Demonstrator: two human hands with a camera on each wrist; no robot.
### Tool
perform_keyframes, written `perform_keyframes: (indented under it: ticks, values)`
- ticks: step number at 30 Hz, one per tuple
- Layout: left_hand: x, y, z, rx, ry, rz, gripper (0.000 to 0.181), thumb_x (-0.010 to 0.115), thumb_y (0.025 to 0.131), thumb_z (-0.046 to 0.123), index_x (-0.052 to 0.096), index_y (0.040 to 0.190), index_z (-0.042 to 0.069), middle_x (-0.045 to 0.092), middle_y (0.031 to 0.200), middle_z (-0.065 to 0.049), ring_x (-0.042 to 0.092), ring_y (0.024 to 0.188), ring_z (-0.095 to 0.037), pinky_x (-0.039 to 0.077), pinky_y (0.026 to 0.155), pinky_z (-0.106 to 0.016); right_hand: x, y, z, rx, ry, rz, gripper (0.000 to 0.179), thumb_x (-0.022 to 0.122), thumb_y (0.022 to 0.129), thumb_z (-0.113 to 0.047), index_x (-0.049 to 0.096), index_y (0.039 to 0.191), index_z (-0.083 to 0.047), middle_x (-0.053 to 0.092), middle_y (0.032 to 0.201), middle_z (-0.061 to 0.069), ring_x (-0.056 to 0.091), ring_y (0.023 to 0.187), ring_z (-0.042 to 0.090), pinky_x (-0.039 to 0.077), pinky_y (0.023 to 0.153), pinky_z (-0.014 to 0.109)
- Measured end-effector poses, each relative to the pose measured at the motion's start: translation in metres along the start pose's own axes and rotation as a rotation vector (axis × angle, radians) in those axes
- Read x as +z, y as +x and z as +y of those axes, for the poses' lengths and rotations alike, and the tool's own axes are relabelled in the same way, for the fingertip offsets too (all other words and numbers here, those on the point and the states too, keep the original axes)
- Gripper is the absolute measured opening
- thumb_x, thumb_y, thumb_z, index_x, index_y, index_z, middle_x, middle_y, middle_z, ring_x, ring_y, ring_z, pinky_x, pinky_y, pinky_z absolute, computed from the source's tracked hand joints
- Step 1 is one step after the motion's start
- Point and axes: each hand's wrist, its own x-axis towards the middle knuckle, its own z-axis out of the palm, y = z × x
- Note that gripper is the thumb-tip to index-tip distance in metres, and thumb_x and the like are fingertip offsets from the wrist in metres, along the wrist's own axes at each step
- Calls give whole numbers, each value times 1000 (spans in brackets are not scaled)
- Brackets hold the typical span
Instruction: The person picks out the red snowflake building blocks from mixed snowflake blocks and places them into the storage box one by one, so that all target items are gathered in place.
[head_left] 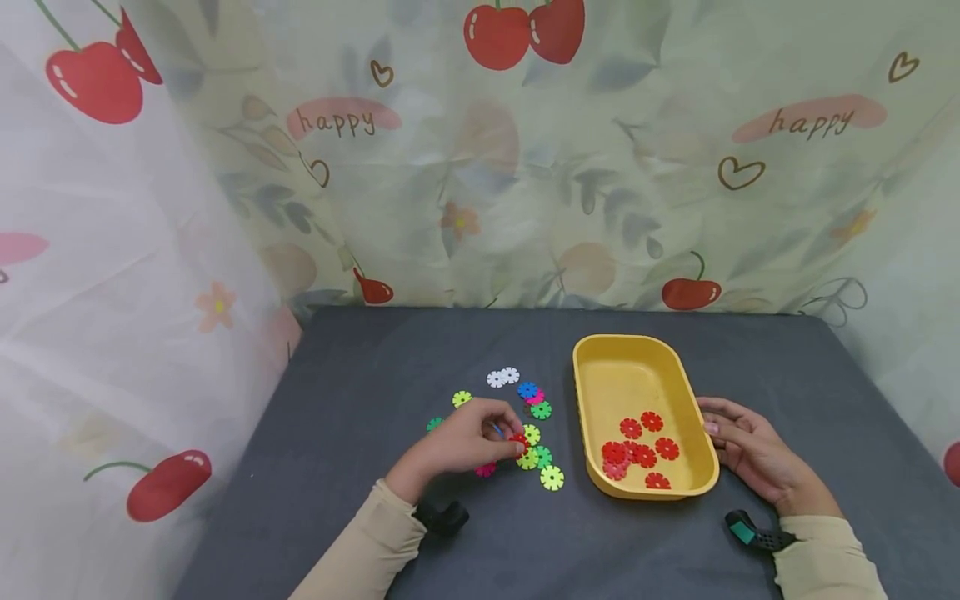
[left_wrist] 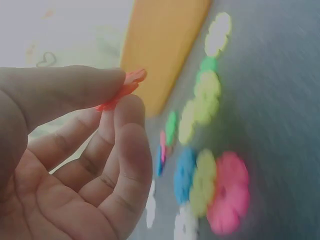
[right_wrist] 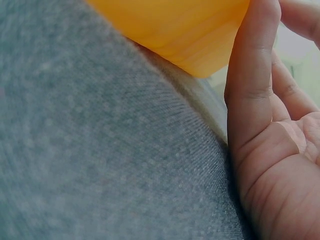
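Between thumb and fingertips, my left hand [head_left: 472, 435] pinches a red notched plastic disc [left_wrist: 131, 84], above a loose group of discs on the table. Around that hand lie yellow-green discs [head_left: 552, 477], green discs [head_left: 541, 410], a blue disc [head_left: 528, 390] and white discs [head_left: 510, 375]; a pink disc [left_wrist: 230, 194] shows in the left wrist view. To the right stands a yellow tray [head_left: 630, 379] with several red discs [head_left: 667, 448] toward its near end. My right hand [head_left: 761, 458] rests at the tray's right side with relaxed fingers, fingertips right at the wall.
A dark grey cloth [head_left: 360, 358] covers the table. Behind it and along the left hangs a printed curtain [head_left: 420, 258] with cherries and leaves. Black wrist straps [head_left: 757, 533] sit at both sleeves.
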Motion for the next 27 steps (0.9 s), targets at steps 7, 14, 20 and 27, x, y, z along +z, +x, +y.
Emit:
perform_keyframes:
  ticks: [7,14,20,27]
  values:
    - [15,19,14,58,-110,9,10,79,96,15,75,105,12,72,95,-4,71,86,-47,56,68,-25,1,-1,2,-17,12,-25,40,39,113,0,63,138,-20,77,128,-1,76,114,14,64,91,35]
    - [31,38,25,36,-197,19,13,79,96,18,75,108,14,69,96,-3,67,84,-53,53,64,-25,-1,-2,1,-18,20,-23,41,38,113,0,64,138,-20,77,129,-1,76,114,13,63,91,35]
    - [43,49,35,34,-243,22,17,81,94,15,75,108,9,71,93,-3,72,88,-47,61,72,-36,0,-1,0,-27,22,-35,41,38,113,1,63,139,-19,77,129,0,76,114,14,64,90,35]
    - [54,57,42,56,-280,25,20,80,94,13,74,112,6,72,93,-3,74,90,-42,56,70,-24,3,-1,-2,-25,32,-30,40,40,112,2,63,138,-18,77,127,1,77,113,15,64,90,36]
